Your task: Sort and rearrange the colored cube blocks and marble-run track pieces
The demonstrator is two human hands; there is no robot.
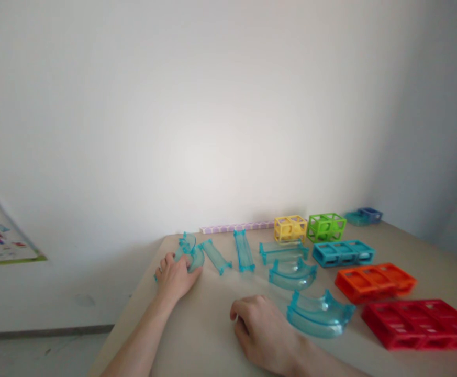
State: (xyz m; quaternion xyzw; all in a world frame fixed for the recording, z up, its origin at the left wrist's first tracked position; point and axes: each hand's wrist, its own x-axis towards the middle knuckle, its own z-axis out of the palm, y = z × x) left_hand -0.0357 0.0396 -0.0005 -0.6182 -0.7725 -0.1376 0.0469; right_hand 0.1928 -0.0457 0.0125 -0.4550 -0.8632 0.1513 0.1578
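My left hand (176, 275) reaches to the far left of the table, its fingers curled over a see-through blue plastic track piece (195, 258) with rounded edges. The palm hides part of that piece. My right hand (263, 331) rests on the table near the front, fingers loosely curled in, with nothing visible in them. Just right of it lies a curved blue track piece (319, 317), and behind that another curved track piece (293, 275). Straight blue track pieces lie farther back: one slanted (215, 256), one lengthwise (244, 252) and one crosswise (283, 252).
Openwork plastic blocks line the right side: red (420, 322), orange (375, 283), teal (344, 253), green (326, 226) and yellow (290, 229). A purple patterned strip (238, 227) runs along the wall. More blue pieces (364, 216) sit in the far right corner.
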